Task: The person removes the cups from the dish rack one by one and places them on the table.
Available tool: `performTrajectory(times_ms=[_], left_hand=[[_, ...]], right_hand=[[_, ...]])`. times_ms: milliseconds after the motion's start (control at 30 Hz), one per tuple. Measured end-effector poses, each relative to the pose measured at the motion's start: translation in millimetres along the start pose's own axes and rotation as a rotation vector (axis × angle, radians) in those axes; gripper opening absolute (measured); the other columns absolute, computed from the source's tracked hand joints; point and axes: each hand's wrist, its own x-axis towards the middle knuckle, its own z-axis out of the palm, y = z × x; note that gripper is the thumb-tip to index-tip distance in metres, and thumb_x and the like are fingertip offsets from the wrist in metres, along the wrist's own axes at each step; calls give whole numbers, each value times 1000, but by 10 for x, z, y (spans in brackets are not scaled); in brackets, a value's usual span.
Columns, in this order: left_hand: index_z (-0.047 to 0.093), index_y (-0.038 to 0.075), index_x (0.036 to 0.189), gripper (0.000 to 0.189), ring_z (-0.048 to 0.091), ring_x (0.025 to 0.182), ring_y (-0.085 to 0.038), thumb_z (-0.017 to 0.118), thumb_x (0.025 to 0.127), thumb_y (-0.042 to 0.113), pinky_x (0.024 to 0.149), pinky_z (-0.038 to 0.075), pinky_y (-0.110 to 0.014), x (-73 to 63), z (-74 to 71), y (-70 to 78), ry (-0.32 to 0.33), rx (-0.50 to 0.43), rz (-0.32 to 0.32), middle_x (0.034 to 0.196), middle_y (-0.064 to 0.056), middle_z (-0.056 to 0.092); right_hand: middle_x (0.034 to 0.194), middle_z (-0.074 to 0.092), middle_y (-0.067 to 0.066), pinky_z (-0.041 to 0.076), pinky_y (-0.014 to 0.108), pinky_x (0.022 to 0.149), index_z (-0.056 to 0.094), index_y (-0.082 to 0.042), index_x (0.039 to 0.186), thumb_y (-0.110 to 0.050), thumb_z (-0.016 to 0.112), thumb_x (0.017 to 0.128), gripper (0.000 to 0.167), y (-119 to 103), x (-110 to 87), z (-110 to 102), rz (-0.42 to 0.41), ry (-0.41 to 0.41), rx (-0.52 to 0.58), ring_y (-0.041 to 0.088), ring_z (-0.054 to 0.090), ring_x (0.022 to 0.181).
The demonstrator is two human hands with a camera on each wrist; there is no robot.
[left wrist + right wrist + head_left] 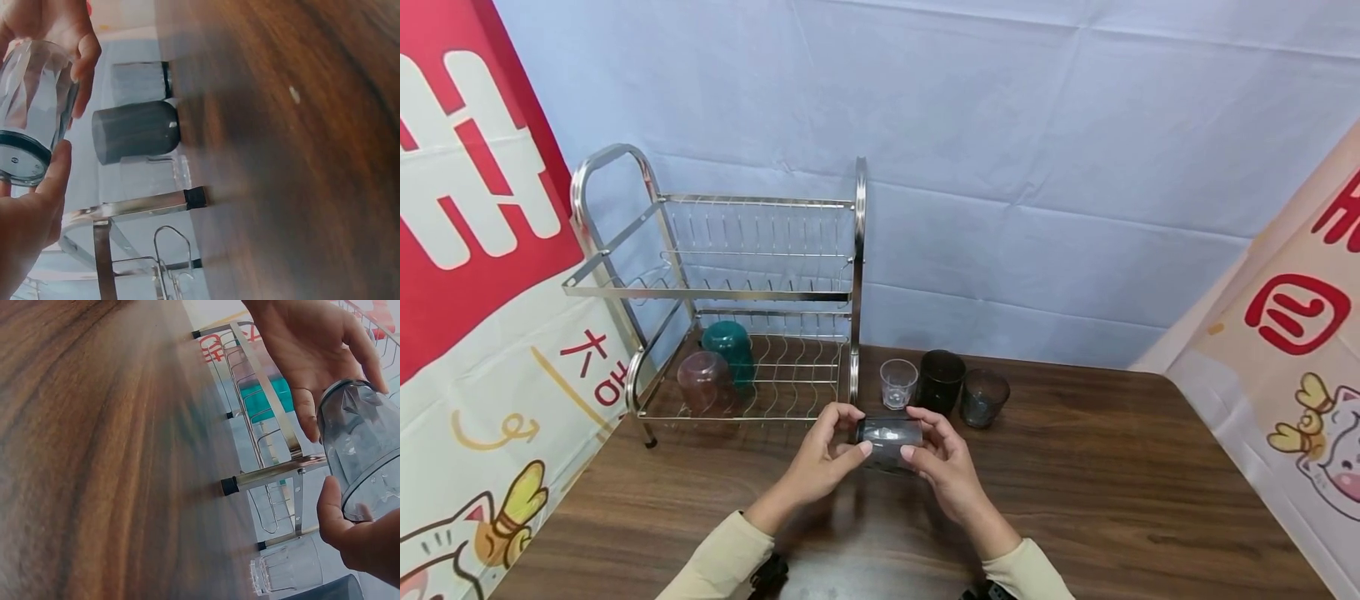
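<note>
Tumbler (889, 446), smoky, faceted, perhaps glass

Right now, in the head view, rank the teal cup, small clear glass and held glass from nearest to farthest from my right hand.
1. Held glass: touching the right hand.
2. Small clear glass: beyond it, right of the rack.
3. Teal cup: far left, on the rack's lower tier.

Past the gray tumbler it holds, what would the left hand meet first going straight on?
From the left hand, likely the small clear cup, judging by the head view; depth is uncertain.
</note>
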Motion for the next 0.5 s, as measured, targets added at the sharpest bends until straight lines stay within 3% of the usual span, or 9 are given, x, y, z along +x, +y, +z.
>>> performTrajectory(times_ms=[167,333,500], left_hand=[[47,-4,122,42,50,105,-35,64,84,1,80,47,-48,-20,-76,95,-16,168,5,119,-20,48],[53,8,123,42,51,106,-30,68,84,11,79,47,-47,-40,-180,-97,15,313,46,119,-10,52],[56,12,120,40,52,106,-21,69,84,23,81,47,-41,-13,-314,-163,30,490,102,117,-1,54]], right_hand=[[110,48,16,48,26,66,44,4,128,5,61,81,50,-59,-48,22,-13,52,-28,18,55,89],[108,48,15,42,22,58,48,-1,126,6,62,80,49,-97,-42,20,0,102,-54,17,54,84],[110,52,18,41,25,57,53,-5,125,3,66,79,48,-139,11,19,42,141,-219,21,54,88]])
